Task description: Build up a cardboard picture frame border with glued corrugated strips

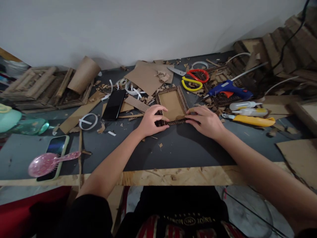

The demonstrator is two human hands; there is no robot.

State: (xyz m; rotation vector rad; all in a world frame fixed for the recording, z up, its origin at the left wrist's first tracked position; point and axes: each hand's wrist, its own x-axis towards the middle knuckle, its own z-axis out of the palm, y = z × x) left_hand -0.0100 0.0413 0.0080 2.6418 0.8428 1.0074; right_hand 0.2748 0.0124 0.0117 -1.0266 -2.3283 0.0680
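A shallow rectangular cardboard tray (172, 103) with raised corrugated rims lies flat on the dark table before me. At its lower left corner, my left hand (152, 120) has its thumb and fingers curled around the rim. My right hand (206, 121) pinches the lower right corner, fingertips on the edge. A flat cardboard sheet (143, 77) and a ribbed cardboard strip (137, 103) lie behind and left of the tray. Red- and yellow-handled scissors (193, 80) rest just beyond its right side.
To the right lie a blue glue gun (228, 90), small glue bottles (245, 105) and a yellow cutter (255, 120). Leftward are a black phone (114, 105), a pink hairbrush (44, 164) on another phone, and a cardboard tube (84, 75). Cardboard stacks (282, 49) line the back right.
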